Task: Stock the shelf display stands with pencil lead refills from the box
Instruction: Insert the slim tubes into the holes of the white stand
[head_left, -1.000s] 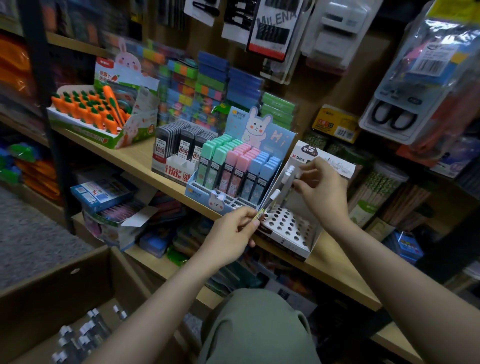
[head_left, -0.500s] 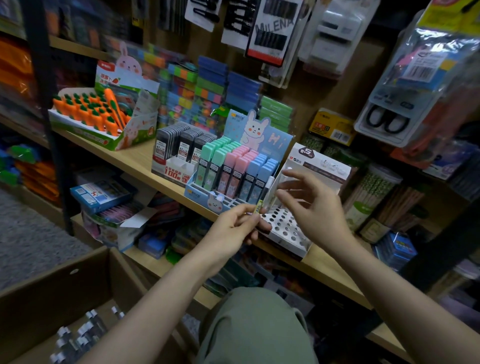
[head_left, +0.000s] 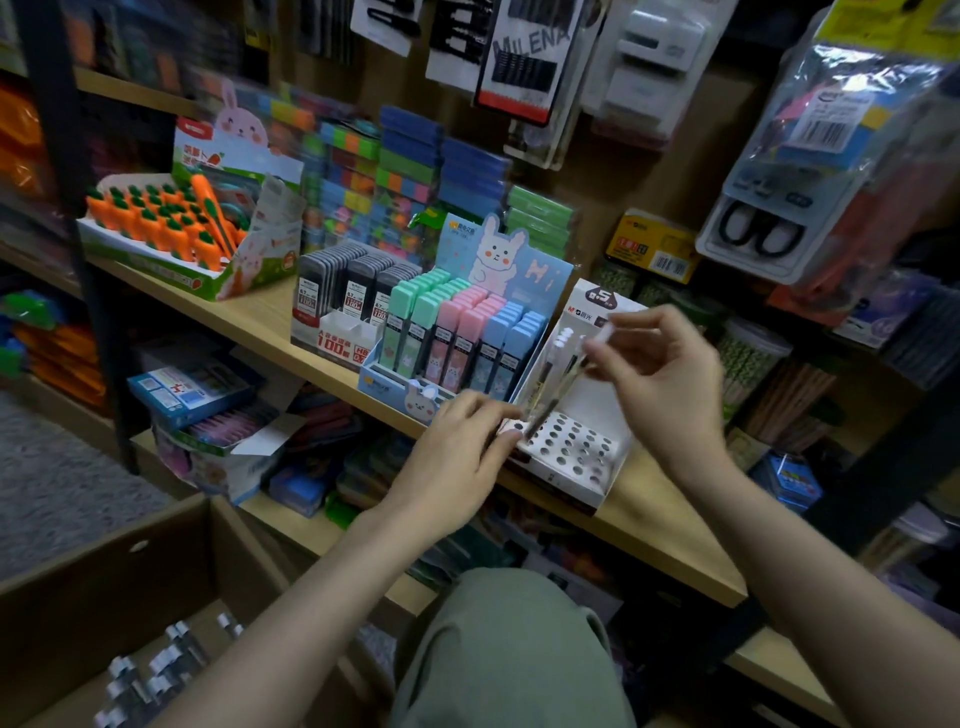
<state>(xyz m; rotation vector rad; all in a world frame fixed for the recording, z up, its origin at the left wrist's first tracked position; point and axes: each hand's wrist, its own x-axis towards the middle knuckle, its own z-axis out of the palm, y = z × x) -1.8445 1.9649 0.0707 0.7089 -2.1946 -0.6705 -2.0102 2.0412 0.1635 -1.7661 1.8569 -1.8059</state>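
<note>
The white display stand (head_left: 582, 452) with rows of round holes sits on the wooden shelf (head_left: 654, 514). My right hand (head_left: 665, 374) pinches the white-capped top of a dark lead refill tube (head_left: 558, 395). The tube is tilted, with its lower end at a hole near the stand's front left. Just left of it, another refill tube (head_left: 545, 364) stands in the stand. With relaxed fingers, my left hand (head_left: 457, 457) touches the stand's front left corner and holds nothing. The cardboard box (head_left: 156, 540) at the lower left holds several more refill tubes (head_left: 156, 670).
A pastel rabbit display of lead cases (head_left: 457, 338) stands right against the stand's left side, with a dark lead-case display (head_left: 348, 291) beyond it. A carrot-pen box (head_left: 171, 228) is farther left. Packaged scissors (head_left: 763, 234) hang at the upper right. My knee (head_left: 509, 644) is below the shelf.
The refill tube went from my left hand to my right, which now holds it tilted over the holes. My left hand dropped to the stand's front corner.
</note>
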